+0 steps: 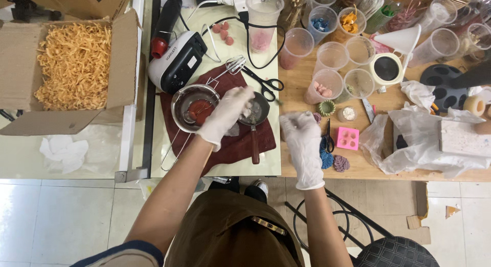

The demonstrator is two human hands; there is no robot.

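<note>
Both my hands wear white gloves. My left hand (227,113) hovers over a small dark pan (257,112) with a wooden handle, fingers bunched as if pinching something tiny; what it holds is not visible. Beside it sits a steel bowl (178,109) holding red liquid, resting on a dark red cloth (235,147). My right hand (300,136) is at the edge of the wooden table (291,101), fingers curled around a small object I cannot make out.
A hand mixer (176,60) and black scissors (266,83) lie behind the bowl. Several plastic cups (332,54), a pink silicone mould (348,138), a white funnel (401,39) and crumpled plastic bags (419,144) crowd the right. A cardboard box (125,47) of shredded paper stands left.
</note>
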